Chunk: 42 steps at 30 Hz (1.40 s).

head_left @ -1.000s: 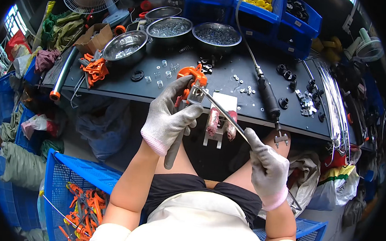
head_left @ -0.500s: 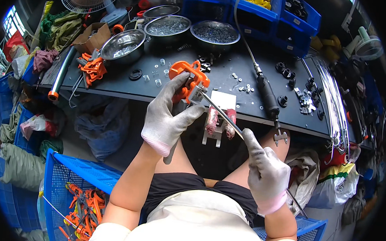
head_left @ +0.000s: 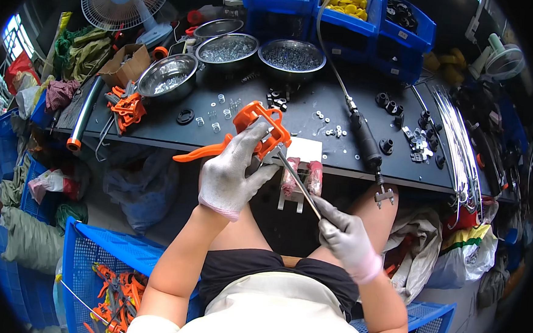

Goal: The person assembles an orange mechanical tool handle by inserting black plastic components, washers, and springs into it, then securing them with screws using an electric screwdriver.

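I am seeing the orange tool (head_left: 260, 118) turning, its handle (head_left: 201, 153) now pointing left; the left hand (head_left: 232, 173) is gripping it above the bench's (head_left: 159, 120) front edge. The right hand (head_left: 347, 238) is pinching a steeper-tilting metal rod (head_left: 301, 186) against it; work there seems unfinished. Bin labels (head_left: 402, 35) are showing, illegibly small.

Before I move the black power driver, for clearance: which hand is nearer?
Right: the right hand is below the black power driver in view; the left hand is farther, to its lower left.
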### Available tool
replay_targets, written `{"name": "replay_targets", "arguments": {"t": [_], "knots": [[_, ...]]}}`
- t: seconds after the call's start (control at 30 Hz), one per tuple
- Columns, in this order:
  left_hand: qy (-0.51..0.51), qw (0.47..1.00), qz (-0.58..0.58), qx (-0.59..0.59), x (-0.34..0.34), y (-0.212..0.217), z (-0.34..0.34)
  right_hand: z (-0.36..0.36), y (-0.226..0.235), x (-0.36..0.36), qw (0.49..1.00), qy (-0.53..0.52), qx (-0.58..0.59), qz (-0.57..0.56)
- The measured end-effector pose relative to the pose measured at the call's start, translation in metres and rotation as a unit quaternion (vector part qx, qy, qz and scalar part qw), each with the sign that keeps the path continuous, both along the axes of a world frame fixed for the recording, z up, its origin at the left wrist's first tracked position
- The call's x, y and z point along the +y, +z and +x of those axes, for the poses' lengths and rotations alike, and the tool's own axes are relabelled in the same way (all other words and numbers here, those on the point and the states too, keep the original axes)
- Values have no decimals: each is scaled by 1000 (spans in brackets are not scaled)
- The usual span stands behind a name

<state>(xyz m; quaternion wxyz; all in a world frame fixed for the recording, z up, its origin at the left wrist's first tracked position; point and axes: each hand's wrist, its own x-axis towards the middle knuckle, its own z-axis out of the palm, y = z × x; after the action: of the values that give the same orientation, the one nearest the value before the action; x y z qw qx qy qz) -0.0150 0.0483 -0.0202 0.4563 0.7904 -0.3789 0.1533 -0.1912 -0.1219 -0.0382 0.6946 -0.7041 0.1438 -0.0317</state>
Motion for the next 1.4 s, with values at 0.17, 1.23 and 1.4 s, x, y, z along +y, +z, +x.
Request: {"name": "replay_targets", "arguments": {"t": [0.17, 1.23, 1.4], "knots": [[-8, 998, 59, 14, 5, -11, 8, 3, -18, -4, 927, -44, -115, -354], [-42, 995, 42, -85, -2, 28, -30, 49, 23, 32, 975, -98, -176, -92], [23, 969, 49, -241, 14, 92, -41, 53, 87, 33, 981, -15, -187, 51]]}}
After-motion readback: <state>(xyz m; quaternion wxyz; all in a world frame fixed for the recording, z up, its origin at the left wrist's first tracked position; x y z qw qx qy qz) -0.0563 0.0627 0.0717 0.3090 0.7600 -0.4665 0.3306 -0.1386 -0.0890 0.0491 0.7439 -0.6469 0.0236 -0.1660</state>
